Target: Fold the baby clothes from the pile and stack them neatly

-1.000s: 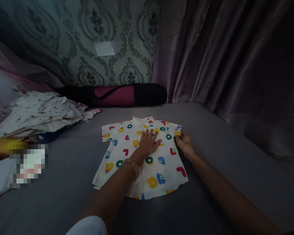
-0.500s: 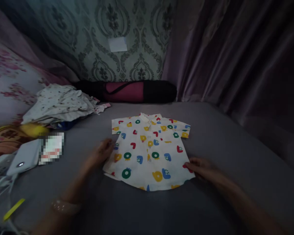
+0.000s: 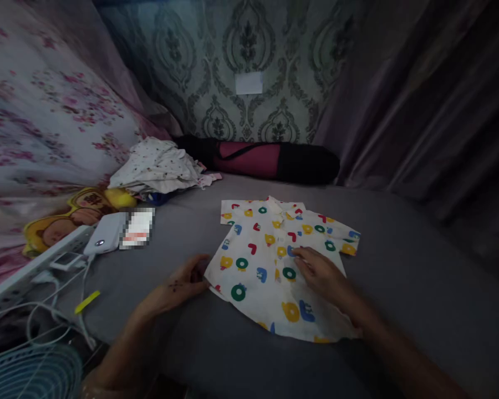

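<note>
A small white shirt point(image 3: 270, 260) printed with red, blue, green and yellow shapes lies flat on the grey bed point(image 3: 399, 288), collar away from me. My left hand point(image 3: 183, 284) sits at the shirt's lower left corner, fingers curled at the hem edge. My right hand point(image 3: 321, 272) lies flat on the middle of the shirt, fingers spread and pressing the cloth.
A pile of white dotted clothes point(image 3: 158, 166) lies at the back left, beside a black and pink roll bag point(image 3: 270, 158) against the wall. A white power bank point(image 3: 106, 239), a power strip with cables point(image 3: 37, 266) and a fan grille point(image 3: 29, 371) are at the left. Curtains hang at the right.
The view has swung left. My right hand moved from the shirt's lower right hem onto its middle. My left hand slid down to the lower left corner.
</note>
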Demonstrator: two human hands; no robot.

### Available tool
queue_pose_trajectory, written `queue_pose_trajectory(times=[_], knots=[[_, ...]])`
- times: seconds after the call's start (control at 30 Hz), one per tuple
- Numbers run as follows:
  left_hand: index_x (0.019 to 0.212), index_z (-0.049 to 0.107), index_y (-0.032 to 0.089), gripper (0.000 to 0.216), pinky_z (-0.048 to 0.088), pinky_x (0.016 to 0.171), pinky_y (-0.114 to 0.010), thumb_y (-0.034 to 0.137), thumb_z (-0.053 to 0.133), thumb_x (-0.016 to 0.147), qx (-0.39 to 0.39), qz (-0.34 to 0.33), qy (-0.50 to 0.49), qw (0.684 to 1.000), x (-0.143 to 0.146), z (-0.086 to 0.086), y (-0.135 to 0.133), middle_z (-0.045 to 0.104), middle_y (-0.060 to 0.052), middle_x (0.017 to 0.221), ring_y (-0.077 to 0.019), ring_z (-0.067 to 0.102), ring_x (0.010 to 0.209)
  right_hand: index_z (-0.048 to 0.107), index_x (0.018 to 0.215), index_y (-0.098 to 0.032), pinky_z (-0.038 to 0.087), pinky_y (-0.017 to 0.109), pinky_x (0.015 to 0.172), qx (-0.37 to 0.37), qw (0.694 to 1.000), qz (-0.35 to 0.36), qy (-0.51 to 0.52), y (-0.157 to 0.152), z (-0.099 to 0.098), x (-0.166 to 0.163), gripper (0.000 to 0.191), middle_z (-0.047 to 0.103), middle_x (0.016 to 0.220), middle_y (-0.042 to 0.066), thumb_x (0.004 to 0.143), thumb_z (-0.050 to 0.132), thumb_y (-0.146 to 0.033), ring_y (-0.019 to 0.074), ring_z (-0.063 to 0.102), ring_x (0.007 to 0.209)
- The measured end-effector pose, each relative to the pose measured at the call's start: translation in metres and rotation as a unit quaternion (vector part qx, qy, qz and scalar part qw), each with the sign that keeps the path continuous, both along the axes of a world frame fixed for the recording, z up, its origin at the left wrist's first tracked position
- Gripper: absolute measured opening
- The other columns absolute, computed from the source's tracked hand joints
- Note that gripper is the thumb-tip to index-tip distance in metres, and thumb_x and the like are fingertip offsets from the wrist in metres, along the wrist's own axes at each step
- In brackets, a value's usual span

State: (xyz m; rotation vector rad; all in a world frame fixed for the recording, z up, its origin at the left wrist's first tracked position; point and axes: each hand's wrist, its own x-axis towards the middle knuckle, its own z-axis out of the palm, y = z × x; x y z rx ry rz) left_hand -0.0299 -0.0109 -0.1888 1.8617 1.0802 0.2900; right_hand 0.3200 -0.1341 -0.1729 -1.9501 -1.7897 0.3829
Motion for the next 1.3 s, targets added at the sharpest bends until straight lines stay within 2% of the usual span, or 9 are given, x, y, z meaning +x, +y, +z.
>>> queue_pose_trajectory(times=[0.1, 0.2, 0.3, 0.63, 0.77, 0.87, 1.03, 1.17, 1.3], knots=[[0.132, 0.044, 0.022, 0.056, 0.043, 0.065, -0.027, 0.041, 0.058, 0.080, 0.018, 0.010, -0.023, 1.000, 0.007, 0.000, -0.008, 0.059, -0.001, 0.088, -0.0150, 0.052, 0.073, 0.044, 0.140, -0.018, 0.030, 0.040, 0.111, -0.024, 0.998, 0.064, -0.017, 0.038, -0.015, -0.038, 0.056, 0.039, 0.148, 0.009, 0.096, 0.024, -0.047, 0.0240, 0.034, 0.136], [0.128, 0.047, 0.020, 0.048, 0.042, 0.064, -0.027, 0.037, 0.052, 0.083, 0.048, 0.041, -0.029, 0.998, 0.017, -0.001, -0.015, 0.057, -0.001, 0.081, -0.0154, 0.052, 0.071, 0.032, 0.147, -0.015, 0.016, 0.042, 0.117, -0.062, 0.993, 0.088, -0.057, 0.057, -0.023, -0.059, 0.063, 0.023, 0.156, 0.008, 0.097, 0.019, -0.049, 0.0223, 0.017, 0.143], [0.129, 0.046, 0.020, 0.049, 0.042, 0.063, -0.027, 0.038, 0.050, 0.085, 0.096, 0.084, -0.009, 0.992, 0.023, -0.004, -0.019, 0.057, -0.001, 0.080, -0.0154, 0.051, 0.068, 0.028, 0.149, -0.013, 0.010, 0.044, 0.118, -0.069, 0.990, 0.084, -0.090, 0.061, -0.026, -0.066, 0.064, 0.020, 0.156, 0.008, 0.097, 0.016, -0.050, 0.0217, 0.010, 0.144], [0.125, 0.055, 0.021, 0.039, 0.047, 0.077, -0.032, 0.030, 0.040, 0.091, 0.215, 0.049, 0.027, 0.975, 0.013, -0.012, -0.026, 0.060, -0.007, 0.096, -0.0197, 0.058, 0.085, 0.034, 0.147, -0.018, 0.006, 0.045, 0.118, -0.034, 0.987, 0.085, -0.132, 0.058, -0.039, -0.069, 0.059, 0.021, 0.156, 0.007, 0.098, 0.021, -0.049, 0.0226, 0.011, 0.144], [0.120, 0.060, 0.023, 0.035, 0.048, 0.078, -0.030, 0.031, 0.042, 0.090, 0.233, -0.025, 0.052, 0.971, -0.001, -0.011, -0.015, 0.057, -0.007, 0.097, -0.0178, 0.058, 0.085, 0.034, 0.147, -0.020, 0.003, 0.046, 0.117, -0.051, 0.991, 0.100, -0.075, 0.060, -0.038, -0.063, 0.062, 0.020, 0.156, 0.007, 0.097, 0.020, -0.054, 0.0220, 0.009, 0.145], [0.117, 0.059, 0.023, 0.033, 0.048, 0.080, -0.030, 0.033, 0.050, 0.086, 0.252, -0.125, 0.070, 0.957, 0.003, 0.012, 0.007, 0.055, -0.007, 0.102, -0.0179, 0.057, 0.090, 0.031, 0.148, -0.023, 0.012, 0.042, 0.118, -0.063, 0.993, 0.097, 0.030, 0.063, -0.031, -0.045, 0.064, 0.019, 0.157, 0.003, 0.096, 0.016, -0.057, 0.0189, 0.012, 0.144], [0.125, 0.053, 0.018, 0.037, 0.040, 0.101, -0.036, 0.030, 0.045, 0.090, 0.325, -0.245, 0.022, 0.913, 0.084, 0.042, 0.046, 0.050, -0.013, 0.128, -0.0227, 0.047, 0.120, 0.031, 0.148, -0.018, 0.014, 0.044, 0.117, 0.007, 0.999, -0.044, 0.025, 0.076, -0.028, 0.009, 0.065, 0.020, 0.156, 0.008, 0.096, 0.017, -0.054, 0.0219, 0.013, 0.144], [0.135, 0.043, 0.010, 0.049, 0.028, 0.111, -0.039, 0.037, 0.040, 0.094, 0.319, -0.304, 0.074, 0.894, 0.168, 0.022, 0.054, 0.043, -0.019, 0.141, -0.0259, 0.036, 0.134, 0.029, 0.148, -0.012, 0.014, 0.051, 0.115, -0.036, 0.993, -0.075, -0.087, 0.081, -0.034, 0.039, 0.064, 0.017, 0.156, 0.014, 0.096, 0.017, -0.048, 0.0268, 0.010, 0.144], [0.145, 0.027, 0.007, 0.067, 0.015, 0.114, -0.049, 0.052, 0.025, 0.096, 0.319, -0.296, 0.148, 0.888, 0.201, -0.008, 0.052, 0.022, -0.021, 0.154, -0.0310, 0.016, 0.143, 0.030, 0.147, -0.015, 0.014, 0.050, 0.115, -0.065, 0.985, -0.027, -0.157, 0.072, -0.040, 0.041, 0.061, 0.018, 0.156, 0.012, 0.097, 0.018, -0.048, 0.0254, 0.013, 0.144]])
